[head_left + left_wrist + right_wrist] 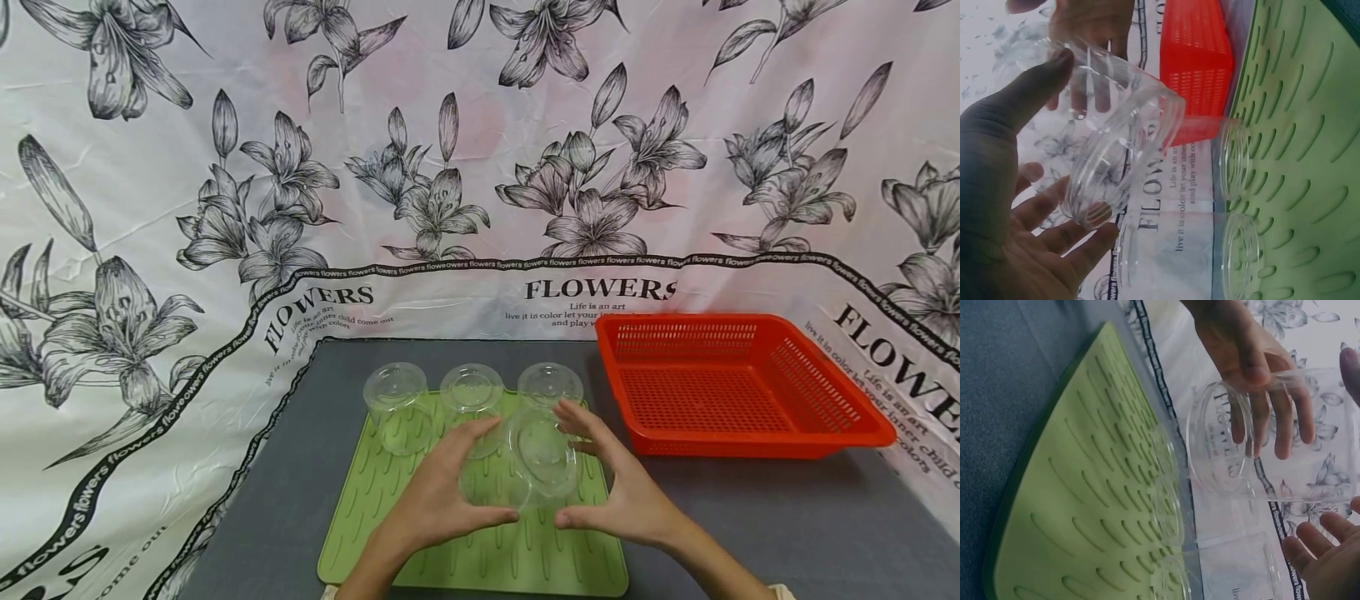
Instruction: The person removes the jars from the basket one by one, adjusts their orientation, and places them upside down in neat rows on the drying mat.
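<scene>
Between my two hands a clear cylindrical jar (545, 454) is held tilted above the green ridged mat (442, 554). My left hand (442, 492) curves round its left side, thumb below and fingers above; the right wrist view shows this thumb and the fingers behind the see-through wall (1329, 440). On the opposite side, my right hand (618, 483) curves round the jar, fingertips right at its upper edge and thumb low. The ringed round end (1125, 159) shows large in the left wrist view. Three similar clear jars, left (396, 408), middle (471, 385) and right (550, 383), stand upright along the mat's back.
A red plastic basket (757, 437) with perforated walls sits right of the mat on the grey table (277, 508). Behind and at the sides hangs a white sheet (427, 308) printed with flowers and lettering.
</scene>
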